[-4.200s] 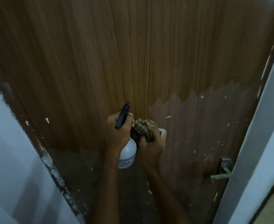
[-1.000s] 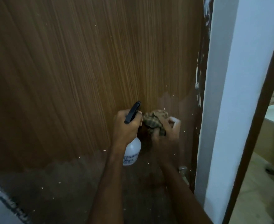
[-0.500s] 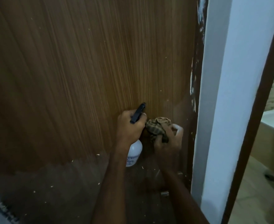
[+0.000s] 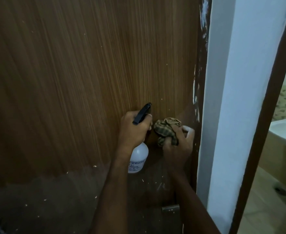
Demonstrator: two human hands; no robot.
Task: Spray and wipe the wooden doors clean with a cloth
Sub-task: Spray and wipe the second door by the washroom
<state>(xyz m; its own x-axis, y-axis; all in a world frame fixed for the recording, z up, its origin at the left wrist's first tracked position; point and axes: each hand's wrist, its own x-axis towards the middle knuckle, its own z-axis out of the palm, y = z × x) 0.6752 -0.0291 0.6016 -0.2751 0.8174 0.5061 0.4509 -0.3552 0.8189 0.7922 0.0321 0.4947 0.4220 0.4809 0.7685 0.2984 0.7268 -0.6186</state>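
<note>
A brown wooden door (image 4: 71, 85) with vertical grain fills most of the view, speckled with white flecks, its lower part in shadow. My left hand (image 4: 133, 130) grips a white spray bottle (image 4: 138, 159) by its black trigger head, nozzle close to the door. Just to the right, my right hand (image 4: 177, 146) clutches a crumpled checked cloth (image 4: 166, 129) against the door near its right edge.
A dark door frame (image 4: 201, 81) with white paint smears borders the door on the right, then a white wall (image 4: 231, 98). A metal door handle (image 4: 170, 208) shows under my right forearm. Beyond another brown frame, a white basin (image 4: 285, 132) and tiled floor.
My view has shifted right along the door since the oldest frame. Over the last second both hands dropped slightly, and my right hand with the cloth moved a little right toward the frame.
</note>
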